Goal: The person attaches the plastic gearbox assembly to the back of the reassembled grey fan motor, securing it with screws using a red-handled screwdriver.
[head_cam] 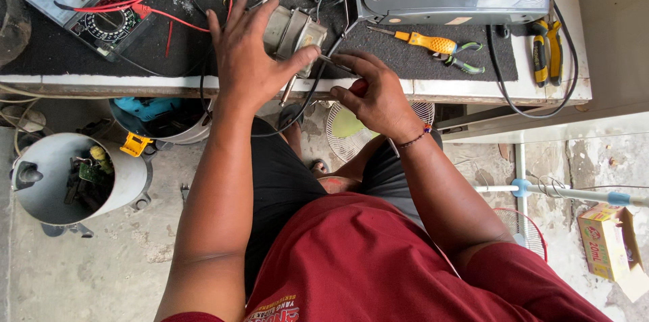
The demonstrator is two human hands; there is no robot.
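Head view | left hand (247,58) grips motor (292,30) | right hand (375,95) grips half-hidden screwdriver (357,85)

Tool (341,65) in right hand (375,95) mostly hidden — fingers (351,65) cover its red handle.

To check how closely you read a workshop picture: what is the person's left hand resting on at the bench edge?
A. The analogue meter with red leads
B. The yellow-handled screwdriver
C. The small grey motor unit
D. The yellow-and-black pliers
C: the left hand lies spread over the small grey motor unit, thumb against its side, while the right hand brings a red-handled tool to it.
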